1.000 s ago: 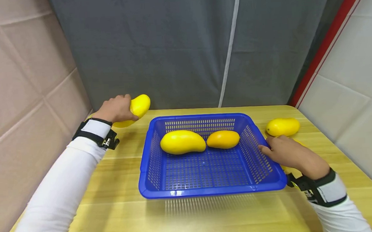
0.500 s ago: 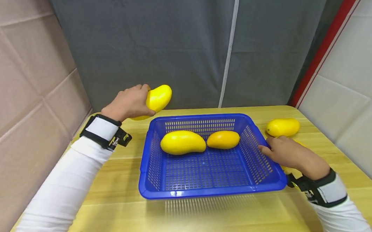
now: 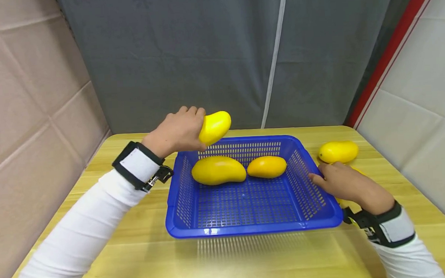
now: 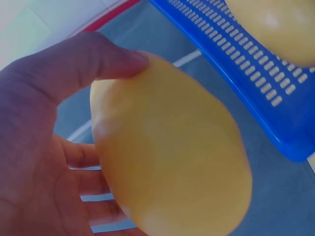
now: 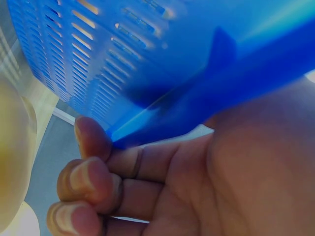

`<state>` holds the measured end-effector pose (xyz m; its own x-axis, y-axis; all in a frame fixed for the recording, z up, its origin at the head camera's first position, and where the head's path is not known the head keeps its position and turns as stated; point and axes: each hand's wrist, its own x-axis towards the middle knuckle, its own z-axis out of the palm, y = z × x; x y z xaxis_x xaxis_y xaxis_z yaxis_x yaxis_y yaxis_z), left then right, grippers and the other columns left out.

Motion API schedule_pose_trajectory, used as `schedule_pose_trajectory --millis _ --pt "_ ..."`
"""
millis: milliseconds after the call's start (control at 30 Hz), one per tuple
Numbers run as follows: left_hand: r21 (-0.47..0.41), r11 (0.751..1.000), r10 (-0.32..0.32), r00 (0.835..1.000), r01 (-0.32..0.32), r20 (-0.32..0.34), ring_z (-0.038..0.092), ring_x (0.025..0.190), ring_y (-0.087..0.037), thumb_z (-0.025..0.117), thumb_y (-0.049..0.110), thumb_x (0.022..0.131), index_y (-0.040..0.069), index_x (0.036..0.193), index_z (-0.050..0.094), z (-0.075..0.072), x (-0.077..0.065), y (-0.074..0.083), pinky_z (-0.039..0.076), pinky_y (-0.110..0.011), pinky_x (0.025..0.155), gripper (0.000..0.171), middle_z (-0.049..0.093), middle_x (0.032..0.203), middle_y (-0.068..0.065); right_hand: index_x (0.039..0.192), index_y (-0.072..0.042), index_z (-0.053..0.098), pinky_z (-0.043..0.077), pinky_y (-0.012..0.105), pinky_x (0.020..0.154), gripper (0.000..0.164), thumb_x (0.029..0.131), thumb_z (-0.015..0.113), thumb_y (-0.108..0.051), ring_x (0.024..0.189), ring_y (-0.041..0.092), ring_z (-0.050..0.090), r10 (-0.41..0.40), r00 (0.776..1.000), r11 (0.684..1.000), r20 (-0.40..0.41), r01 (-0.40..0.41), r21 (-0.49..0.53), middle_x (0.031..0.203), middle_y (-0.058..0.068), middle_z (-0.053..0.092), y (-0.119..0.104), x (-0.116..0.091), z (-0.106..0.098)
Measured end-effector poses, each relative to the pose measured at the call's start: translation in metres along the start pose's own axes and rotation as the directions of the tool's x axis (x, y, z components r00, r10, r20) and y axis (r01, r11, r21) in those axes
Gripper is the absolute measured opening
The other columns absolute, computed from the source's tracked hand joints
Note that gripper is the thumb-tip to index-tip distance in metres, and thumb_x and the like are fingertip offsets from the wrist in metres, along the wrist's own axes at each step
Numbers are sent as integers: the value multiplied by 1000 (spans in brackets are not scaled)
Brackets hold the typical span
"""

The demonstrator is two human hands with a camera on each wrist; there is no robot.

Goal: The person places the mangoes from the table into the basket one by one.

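My left hand [image 3: 182, 130] grips a yellow mango [image 3: 215, 127] above the back left rim of a blue plastic basket [image 3: 250, 228]. In the left wrist view the thumb lies across one end of the held mango [image 4: 172, 147], with the fingers behind it. Inside the basket, a large yellow mango [image 3: 218, 170] and a smaller orange-yellow mango [image 3: 267, 167] lie side by side toward the back. My right hand [image 3: 341, 181] holds the basket's right rim; in the right wrist view its fingers [image 5: 93, 179] curl under that rim.
Right of the basket a yellow mango [image 3: 338, 152] lies on the wooden table [image 3: 138, 252]. Another yellow one is mostly hidden beneath my right hand. A grey curtain [image 3: 173, 62] hangs behind the table, and pale cloth walls stand at both sides.
My left hand has carried its mango rightward, from left of the basket to above its back left rim, rising and then dipping. The right hand and basket have stayed put.
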<state>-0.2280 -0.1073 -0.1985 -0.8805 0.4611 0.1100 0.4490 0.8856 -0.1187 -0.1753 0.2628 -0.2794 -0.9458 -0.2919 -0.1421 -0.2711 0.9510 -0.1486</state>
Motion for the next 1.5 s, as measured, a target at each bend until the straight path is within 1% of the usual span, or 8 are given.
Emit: schedule_pose_trajectory --millis 267,433,633,933,1100,1233,1367,1500 --pt "16 999 50 996 -51 71 50 83 -29 69 46 69 2 117 48 1 -3 17 49 -43 68 69 54 98 -11 93 6 56 41 29 49 37 94 47 -30 53 14 48 -10 1000 1000 -15 10 -7 61 2 50 0 -1 0" --pt "36 995 92 991 -96 101 52 84 -30 69 45 70 1 119 48 7 -5 30 49 -44 71 69 56 101 -13 94 6 56 41 29 50 37 94 47 -30 53 14 48 -6 1000 1000 -18 6 -11 62 3 50 0 -1 -1" --pt "40 985 160 978 -167 135 54 78 -26 72 43 69 2 111 54 16 -8 46 50 -42 69 61 60 93 -9 94 6 56 41 29 50 37 94 47 -30 53 14 48 -7 1000 1000 -17 7 -9 62 3 50 1 -1 0" --pt "58 971 217 959 -231 182 56 86 -28 75 48 66 4 121 51 26 -10 65 51 -43 75 74 60 103 -9 95 6 56 41 28 49 37 94 46 -30 53 13 49 -4 1000 1000 -10 4 -4 62 2 50 0 0 -1" --pt "77 960 249 947 -269 202 56 89 -29 78 47 64 4 120 52 36 -11 72 50 -43 77 74 61 106 -10 97 7 55 42 28 49 39 94 46 -30 53 13 49 0 1000 1000 3 0 -1 62 2 51 0 0 -1" --pt "83 950 278 937 -300 213 56 87 -26 79 45 64 3 118 54 40 -14 76 50 -41 78 73 62 103 -10 96 7 56 42 28 49 38 94 46 -30 53 13 49 0 1000 1000 3 0 -1 62 3 50 -1 0 -1" --pt "102 936 314 928 -338 201 56 78 -21 80 43 62 8 103 63 44 -17 78 50 -38 70 57 63 91 -6 95 6 56 41 28 49 38 94 47 -30 53 13 48 -1 1000 1000 -1 1 -6 62 2 50 -1 0 -1" --pt "81 932 333 924 -352 187 54 70 -18 81 41 61 13 87 66 48 -19 78 49 -36 63 41 62 81 -2 93 6 56 41 28 49 37 94 47 -30 52 14 48 -8 1000 1000 -11 8 -16 61 2 49 -1 1 -2"
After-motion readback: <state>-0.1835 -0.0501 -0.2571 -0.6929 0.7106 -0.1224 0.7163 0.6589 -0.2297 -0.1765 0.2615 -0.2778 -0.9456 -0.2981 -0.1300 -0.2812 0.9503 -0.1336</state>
